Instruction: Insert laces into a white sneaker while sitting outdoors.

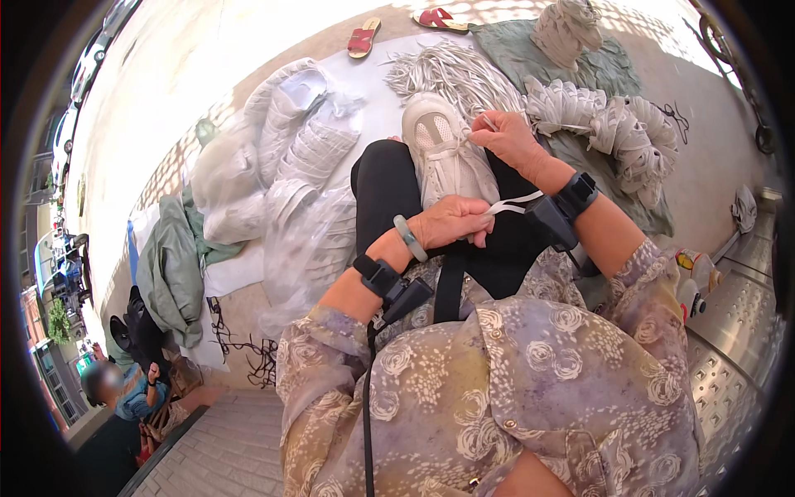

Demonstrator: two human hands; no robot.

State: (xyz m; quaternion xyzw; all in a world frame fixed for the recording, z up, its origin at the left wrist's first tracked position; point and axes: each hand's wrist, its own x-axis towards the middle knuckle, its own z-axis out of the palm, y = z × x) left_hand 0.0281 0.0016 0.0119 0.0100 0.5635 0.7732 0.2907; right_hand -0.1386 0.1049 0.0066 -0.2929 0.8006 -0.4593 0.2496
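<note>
A white sneaker [434, 132] rests between my thighs, its toe pointing away from me, with lacing across its upper. My left hand [451, 221] is closed at the near end of the shoe, pinching a flat white shoelace [515, 202] whose loose part runs right toward my right wrist. On the shoe's right side, my right hand [515, 147] is also closed, thumb and fingers pinched on a strand of lace beside the eyelets. Just beyond the shoe lies a large heap of white shoelaces [451, 76].
To the left, several white shoes [319, 157] sit stacked, partly under clear plastic. Bundled white laces [617, 124] lie at right on a green cloth [497, 41]. Red sandals [362, 40] stand beyond the sheet. Another person [137, 385] sits at far left. Dark cords [248, 352] lie nearby.
</note>
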